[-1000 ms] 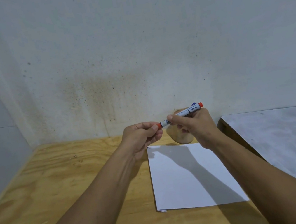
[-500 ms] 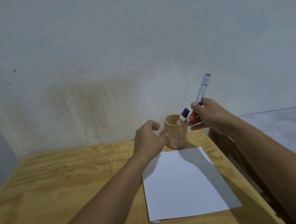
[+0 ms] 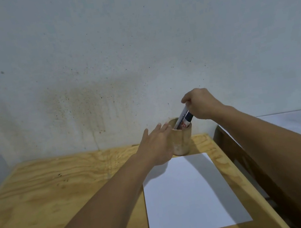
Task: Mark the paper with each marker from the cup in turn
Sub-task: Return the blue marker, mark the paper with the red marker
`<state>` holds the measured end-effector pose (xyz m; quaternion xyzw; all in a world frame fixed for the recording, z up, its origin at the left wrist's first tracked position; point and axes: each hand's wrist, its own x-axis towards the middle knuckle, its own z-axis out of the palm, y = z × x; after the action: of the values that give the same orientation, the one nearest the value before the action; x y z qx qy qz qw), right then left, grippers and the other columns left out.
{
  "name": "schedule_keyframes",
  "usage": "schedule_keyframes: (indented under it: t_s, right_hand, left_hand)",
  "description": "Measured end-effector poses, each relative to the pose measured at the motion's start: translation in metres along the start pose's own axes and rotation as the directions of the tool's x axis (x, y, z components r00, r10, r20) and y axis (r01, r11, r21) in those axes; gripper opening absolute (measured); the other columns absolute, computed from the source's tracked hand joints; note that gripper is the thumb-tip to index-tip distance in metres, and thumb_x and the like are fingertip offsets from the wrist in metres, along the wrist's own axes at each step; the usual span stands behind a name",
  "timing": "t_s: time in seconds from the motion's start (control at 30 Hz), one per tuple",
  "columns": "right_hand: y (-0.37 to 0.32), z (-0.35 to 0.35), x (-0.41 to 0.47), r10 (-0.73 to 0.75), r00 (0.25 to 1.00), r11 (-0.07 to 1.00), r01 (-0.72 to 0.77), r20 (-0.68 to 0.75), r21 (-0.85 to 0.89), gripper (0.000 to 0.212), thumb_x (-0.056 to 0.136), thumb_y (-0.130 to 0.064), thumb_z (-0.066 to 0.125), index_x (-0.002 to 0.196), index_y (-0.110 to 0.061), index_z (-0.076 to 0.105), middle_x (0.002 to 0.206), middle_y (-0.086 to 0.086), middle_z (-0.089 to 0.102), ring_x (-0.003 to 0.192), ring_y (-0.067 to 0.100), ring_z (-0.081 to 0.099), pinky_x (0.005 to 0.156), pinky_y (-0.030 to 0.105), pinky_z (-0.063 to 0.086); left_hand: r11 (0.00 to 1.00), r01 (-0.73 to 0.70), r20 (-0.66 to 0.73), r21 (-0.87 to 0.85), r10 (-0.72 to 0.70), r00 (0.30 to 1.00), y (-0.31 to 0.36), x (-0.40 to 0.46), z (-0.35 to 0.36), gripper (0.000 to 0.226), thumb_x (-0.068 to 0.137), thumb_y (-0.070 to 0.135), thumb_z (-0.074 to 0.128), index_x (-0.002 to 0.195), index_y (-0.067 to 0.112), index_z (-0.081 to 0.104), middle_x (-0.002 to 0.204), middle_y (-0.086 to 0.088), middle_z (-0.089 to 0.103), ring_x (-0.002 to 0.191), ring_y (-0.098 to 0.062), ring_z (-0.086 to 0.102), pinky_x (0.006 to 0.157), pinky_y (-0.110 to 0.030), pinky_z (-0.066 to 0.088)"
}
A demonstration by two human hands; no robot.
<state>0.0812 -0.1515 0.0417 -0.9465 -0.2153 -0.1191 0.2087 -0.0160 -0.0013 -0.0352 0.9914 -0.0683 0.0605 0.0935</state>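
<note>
Plywood table [image 3: 58, 187] against a stained wall [image 3: 98, 63]; working area at the far right corner.

White paper [image 3: 190, 196] flat on the table, near edge toward the body, far edge just short of the cup. No marks visible on it.

Wooden cup [image 3: 182, 140] upright just beyond the paper, near the table's back edge. Placed within easy reach of both hands, clear of the writing area.

Left hand [image 3: 156, 146] open, fingers spread, palm against the cup's left side; holding nothing, likely there to keep the cup from tipping or sliding.

Right hand [image 3: 201, 105] above and right of the cup, fingers closed around the top of a white marker [image 3: 182, 117] slanted into the cup mouth, lower end inside. Angle suits a draw or drop past the rim; which one, not readable from this moment.

Second marker with dark blue cap [image 3: 188, 117] leaning beside it in the cup. Something red low inside the rim, too small to identify.
</note>
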Motion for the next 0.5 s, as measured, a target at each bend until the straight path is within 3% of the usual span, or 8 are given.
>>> schedule_keyframes:
  t_s: [0.13, 0.23, 0.33, 0.5]
  right_hand:
    - [0.001, 0.020, 0.003, 0.025, 0.998, 0.998, -0.022, -0.060, 0.052, 0.031, 0.088, -0.025, 0.070, 0.114, -0.014, 0.056, 0.101, 0.009, 0.071, 0.088, 0.027, 0.065, 0.082, 0.043, 0.054]
    - [0.005, 0.031, 0.004, 0.022, 0.993, 1.000, -0.024, -0.112, -0.009, 0.029, 0.085, -0.037, 0.072, 0.102, -0.019, 0.055, 0.097, 0.004, 0.072, 0.094, 0.027, 0.064, 0.087, 0.039, 0.042]
    - [0.011, 0.040, 0.004, 0.020, 0.989, 0.999, -0.026, -0.147, -0.040, 0.023, 0.087, -0.039, 0.069, 0.097, -0.022, 0.058, 0.096, 0.001, 0.072, 0.101, 0.026, 0.059, 0.083, 0.037, 0.027]
    - [0.017, 0.047, 0.002, 0.023, 0.988, 1.000, -0.020, -0.152, 0.022, 0.016, 0.090, -0.034, 0.064, 0.103, -0.024, 0.061, 0.102, -0.001, 0.073, 0.107, 0.024, 0.056, 0.090, 0.040, 0.029]
  left_hand:
    - [1.000, -0.009, -0.024, 0.012, 0.009, 1.000, -0.004, 0.000, 0.003, 0.070, 0.090, 0.020, 0.053, 0.149, 0.016, 0.016, 0.161, 0.000, 0.013, 0.148, -0.021, 0.008, 0.119, -0.051, 0.008]
    - [1.000, 0.003, -0.050, -0.023, -0.004, 0.999, -0.004, 0.001, 0.008, 0.073, 0.088, 0.015, 0.055, 0.149, 0.017, 0.015, 0.160, 0.000, 0.014, 0.147, -0.020, 0.010, 0.119, -0.049, 0.009]
    - [0.999, -0.002, -0.078, -0.036, -0.001, 0.997, -0.005, 0.002, 0.012, 0.074, 0.087, 0.014, 0.054, 0.149, 0.017, 0.015, 0.160, 0.000, 0.015, 0.147, -0.020, 0.013, 0.119, -0.047, 0.010]
    - [0.999, -0.003, -0.073, -0.047, -0.001, 0.997, -0.006, 0.001, 0.013, 0.077, 0.086, 0.015, 0.057, 0.149, 0.018, 0.013, 0.160, 0.001, 0.014, 0.147, -0.021, 0.013, 0.119, -0.047, 0.012]
